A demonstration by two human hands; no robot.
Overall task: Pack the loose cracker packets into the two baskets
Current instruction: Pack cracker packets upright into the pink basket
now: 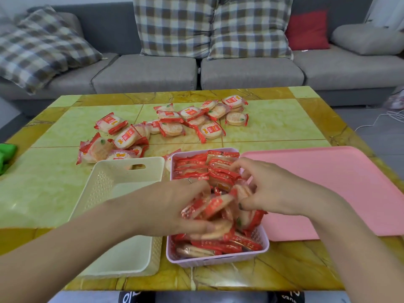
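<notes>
**Pink basket nearly full**

Both hands, left hand (175,206) and right hand (271,189), grip a bunch of packets (216,206) over the pink basket (218,259), wedging them upright to save room. Beyond the fingers, loose packets (170,125) wait; the cream basket (122,215) sits under the left wrist.

left hand (172,206): fingers curled, gripping | right hand (269,189): fingers curled, pinching | forearms converging

Cracker packets (211,130) on the counter (273,119) carry red labels w/ white print, too small and blurred to read. Dark item (288,297) at bottom edge shows white lettering, cut off, illegible. No other text legible.
</notes>
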